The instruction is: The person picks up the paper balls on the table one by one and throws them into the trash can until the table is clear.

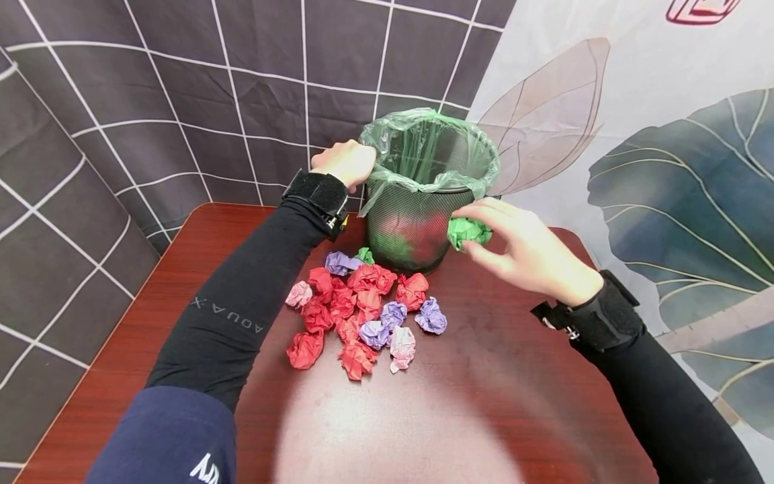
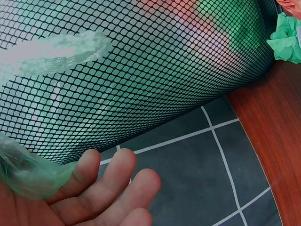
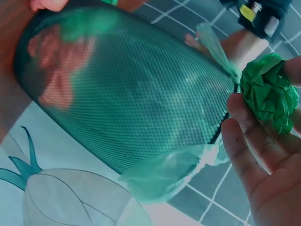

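A black mesh wastebasket [image 1: 402,232] stands at the back of the table, its rim lined with a translucent green plastic bag [image 1: 431,180]. My left hand [image 1: 346,163] grips the basket's left rim over the bag; the left wrist view shows its fingers [image 2: 124,165] curled by the mesh and the film. In my right hand [image 1: 525,250], a crumpled green paper ball [image 1: 467,232] is pinched between thumb and fingers, in front of the basket's right side, near rim height. The right wrist view shows the same green ball [image 3: 269,92] beside the rim. Red and green paper shows through the mesh low down.
Several crumpled red paper balls [image 1: 343,302] lie in front of the basket, mixed with purple ones [image 1: 431,316], pink ones [image 1: 402,348] and a small green one [image 1: 365,255]. The reddish-brown table [image 1: 471,410] meets a dark tiled-pattern backdrop [image 1: 260,40] and a leaf-printed cloth.
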